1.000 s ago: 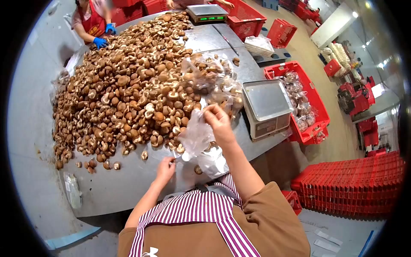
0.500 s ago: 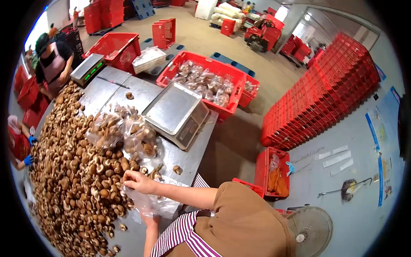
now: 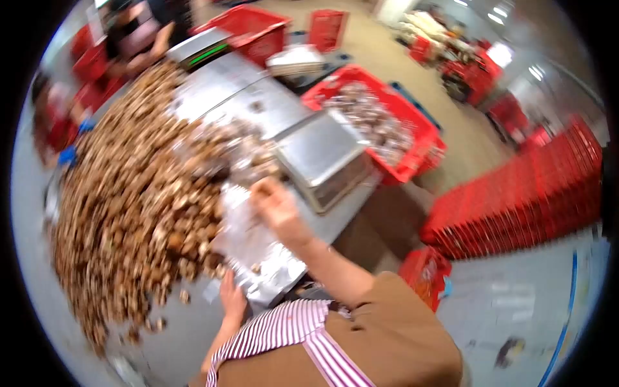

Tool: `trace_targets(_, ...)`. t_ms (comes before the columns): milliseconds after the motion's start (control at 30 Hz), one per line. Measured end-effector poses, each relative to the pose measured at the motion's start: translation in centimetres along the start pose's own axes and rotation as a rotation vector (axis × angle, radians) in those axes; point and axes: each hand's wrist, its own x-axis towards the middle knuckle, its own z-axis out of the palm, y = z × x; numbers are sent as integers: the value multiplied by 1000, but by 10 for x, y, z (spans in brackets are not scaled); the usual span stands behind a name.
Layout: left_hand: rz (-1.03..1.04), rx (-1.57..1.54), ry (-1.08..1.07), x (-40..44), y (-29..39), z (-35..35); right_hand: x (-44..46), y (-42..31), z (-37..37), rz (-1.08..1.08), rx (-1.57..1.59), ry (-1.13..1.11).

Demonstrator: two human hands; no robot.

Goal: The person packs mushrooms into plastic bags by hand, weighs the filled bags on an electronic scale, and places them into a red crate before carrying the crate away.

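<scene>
Motion blurs the view. My right hand [image 3: 276, 203] is over the metal table, just left of the scale [image 3: 320, 151]. Its fingers are bent and smeared, so a grip is unclear. Shiny clear plastic [image 3: 242, 222] spreads beside and below it. Closer to my body, my left hand [image 3: 232, 300] has its fingers together at a clear plastic bag [image 3: 211, 290], near the edge of the pile. A large heap of brown mushrooms [image 3: 142, 213] covers the left of the table. Filled clear bags of mushrooms [image 3: 222, 151] lie beyond my right hand.
A red crate [image 3: 419, 145] of bagged mushrooms stands beyond the scale. Stacked red crates [image 3: 516, 187] rise at the right. A second scale [image 3: 200, 50] sits at the far table end. Co-workers stand at the far left, one wearing blue gloves [image 3: 67, 155].
The view has swung, shifting the scene right. My right hand has moved away from my left, up toward the scale. The clear plastic between them is more exposed.
</scene>
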Motion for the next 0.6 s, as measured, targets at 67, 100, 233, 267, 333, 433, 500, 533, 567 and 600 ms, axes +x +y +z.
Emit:
trace_targets(67, -31, -6, -66, 11, 11, -23, 8, -1, -1, 18, -57, -47)
trace_targets(100, -78, -106, -67, 17, 16, -34, 11, 2, 0, 8, -107, -87)
trace_targets(233, -417, -261, 349, 39, 16, -66, 8, 44, -3, 89, -95, -167)
trace_targets(267, -501, -326, 444, 54, 20, -93, 5, 49, 1, 119, -149, -175)
trace_targets(333, -526, -524, 467, 82, 35, -158, -5, 55, 27, 190, -134, -248)
trace_targets(433, -333, -491, 415, 109, 67, -216, -19, 82, 56, 215, -215, -414)
trace_targets(500, -373, -448, 329, 100, 71, -211, -24, 85, 77, 149, -340, -526)
trace_targets(533, -416, -388, 374, 91, 62, -204, -25, 90, 81, 143, -377, -502)
trace_targets(567, -456, -327, 416, 79, 49, -193, -25, 94, 83, 135, -415, -475)
trace_targets(600, -557, -373, 495, 67, 40, -185, -27, 93, 86, 130, -513, -459)
